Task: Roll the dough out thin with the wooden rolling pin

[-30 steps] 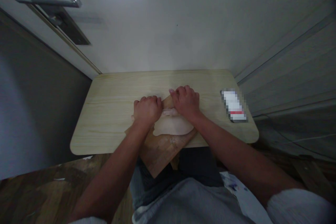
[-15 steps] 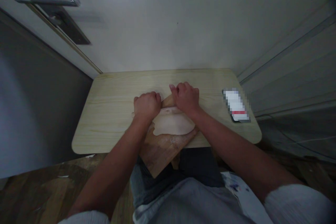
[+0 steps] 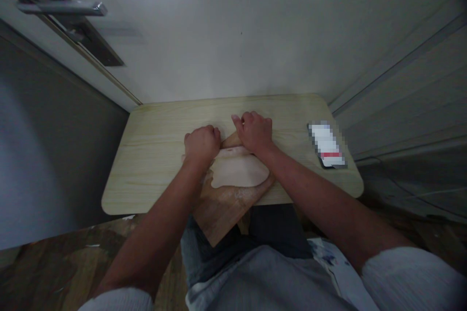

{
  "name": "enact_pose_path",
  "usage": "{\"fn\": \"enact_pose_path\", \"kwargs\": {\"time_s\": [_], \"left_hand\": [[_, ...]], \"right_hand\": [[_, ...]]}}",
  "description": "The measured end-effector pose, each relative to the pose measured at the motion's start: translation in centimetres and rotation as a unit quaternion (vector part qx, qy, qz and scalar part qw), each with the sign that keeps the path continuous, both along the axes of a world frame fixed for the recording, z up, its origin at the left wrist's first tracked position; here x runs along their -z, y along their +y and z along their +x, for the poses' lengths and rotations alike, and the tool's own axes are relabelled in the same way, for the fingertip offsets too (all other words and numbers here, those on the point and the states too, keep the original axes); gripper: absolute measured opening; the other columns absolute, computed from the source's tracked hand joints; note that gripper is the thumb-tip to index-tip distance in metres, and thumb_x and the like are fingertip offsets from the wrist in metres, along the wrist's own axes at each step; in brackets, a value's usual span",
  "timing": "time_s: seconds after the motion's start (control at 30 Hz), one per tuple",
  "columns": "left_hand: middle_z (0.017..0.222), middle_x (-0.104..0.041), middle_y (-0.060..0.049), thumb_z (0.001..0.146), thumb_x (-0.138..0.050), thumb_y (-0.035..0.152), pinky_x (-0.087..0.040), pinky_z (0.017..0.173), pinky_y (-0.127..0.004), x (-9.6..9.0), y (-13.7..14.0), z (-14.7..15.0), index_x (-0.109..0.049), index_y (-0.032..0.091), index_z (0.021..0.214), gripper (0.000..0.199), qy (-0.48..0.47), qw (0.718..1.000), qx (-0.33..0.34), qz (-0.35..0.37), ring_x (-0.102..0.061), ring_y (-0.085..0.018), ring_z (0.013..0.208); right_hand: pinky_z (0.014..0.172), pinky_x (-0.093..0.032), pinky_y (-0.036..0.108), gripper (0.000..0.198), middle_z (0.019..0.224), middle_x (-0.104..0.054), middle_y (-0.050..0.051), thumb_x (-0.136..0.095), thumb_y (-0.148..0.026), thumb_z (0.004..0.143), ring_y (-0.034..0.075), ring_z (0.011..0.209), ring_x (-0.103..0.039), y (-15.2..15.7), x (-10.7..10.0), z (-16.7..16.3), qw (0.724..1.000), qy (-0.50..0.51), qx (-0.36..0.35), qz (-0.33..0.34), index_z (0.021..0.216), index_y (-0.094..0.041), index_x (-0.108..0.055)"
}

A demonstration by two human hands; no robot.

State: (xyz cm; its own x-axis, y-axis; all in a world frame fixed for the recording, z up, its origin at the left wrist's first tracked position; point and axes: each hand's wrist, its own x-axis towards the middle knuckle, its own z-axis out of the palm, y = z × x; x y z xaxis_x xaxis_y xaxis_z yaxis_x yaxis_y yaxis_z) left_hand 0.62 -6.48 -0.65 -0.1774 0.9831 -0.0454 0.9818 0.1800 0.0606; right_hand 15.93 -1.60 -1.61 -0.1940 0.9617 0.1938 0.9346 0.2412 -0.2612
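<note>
A flat, pale sheet of dough [image 3: 239, 171] with an uneven edge lies on a wooden board [image 3: 219, 211]. The board is set at an angle, its near corner sticking out past the table's front edge. Across the far side of the dough runs a pale rolling pin [image 3: 233, 151], mostly covered by my hands. My left hand [image 3: 202, 145] is closed over its left part, knuckles up. My right hand [image 3: 255, 132] is closed over the right part, with the thumb pointing out to the left. Both palms are hidden from view.
The board rests on a light wood table [image 3: 153, 155] against a pale door with a metal handle [image 3: 63, 8]. A phone [image 3: 327, 146] with a blurred-out screen lies at the table's right. A dark wall stands to the left; a cable [image 3: 401, 189] hangs at the right.
Both hands stay closed in nearly the same place at the far side of the dough. The whole view has shifted slightly, showing more of the door window.
</note>
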Motion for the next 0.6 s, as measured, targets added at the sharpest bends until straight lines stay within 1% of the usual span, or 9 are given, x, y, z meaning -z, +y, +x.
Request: {"fn": "enact_pose_path", "kwargs": {"time_s": [0.17,0.33,0.47,0.6], "left_hand": [[0.101,-0.073,-0.017,0.100,-0.023,0.040,-0.047,0.080,-0.045,0.0,-0.8,0.2,-0.068,0.015,0.104,0.051,0.000,1.000,0.009,0.013,-0.068,-0.033,0.094],[0.110,-0.068,-0.016,0.099,-0.028,0.038,-0.048,0.083,-0.044,0.0,-1.9,0.5,-0.063,0.017,0.114,0.043,0.001,0.999,0.013,0.036,-0.064,-0.032,0.101],[0.117,-0.064,-0.015,0.099,-0.032,0.037,-0.047,0.087,-0.046,0.1,-2.6,0.7,-0.060,0.019,0.122,0.041,0.000,0.998,0.026,0.063,-0.058,-0.033,0.111],[0.120,-0.063,-0.014,0.099,-0.032,0.036,-0.047,0.089,-0.047,0.0,-3.1,0.8,-0.060,0.021,0.124,0.040,-0.004,0.997,0.030,0.073,-0.056,-0.033,0.113]], "right_hand": [[0.086,-0.034,0.040,0.054,0.110,-0.065,0.015,-0.032,-0.057,0.102,0.029,0.103,-0.056,-0.6,0.3,0.3,1.000,-0.001,-0.011,0.013,0.110,-0.015,-0.064],[0.092,-0.033,0.042,0.054,0.118,-0.062,0.017,-0.036,-0.059,0.101,0.030,0.111,-0.051,-1.4,0.4,0.6,0.999,0.013,-0.024,0.026,0.119,-0.014,-0.060],[0.101,-0.030,0.049,0.056,0.127,-0.059,0.019,-0.035,-0.059,0.100,0.032,0.119,-0.047,-2.0,0.7,0.7,0.999,0.014,-0.026,0.032,0.125,-0.014,-0.057],[0.108,-0.023,0.058,0.059,0.141,-0.052,0.020,-0.036,-0.059,0.100,0.035,0.130,-0.041,-2.5,1.1,0.7,0.999,0.021,-0.025,0.032,0.134,-0.014,-0.053]]}}
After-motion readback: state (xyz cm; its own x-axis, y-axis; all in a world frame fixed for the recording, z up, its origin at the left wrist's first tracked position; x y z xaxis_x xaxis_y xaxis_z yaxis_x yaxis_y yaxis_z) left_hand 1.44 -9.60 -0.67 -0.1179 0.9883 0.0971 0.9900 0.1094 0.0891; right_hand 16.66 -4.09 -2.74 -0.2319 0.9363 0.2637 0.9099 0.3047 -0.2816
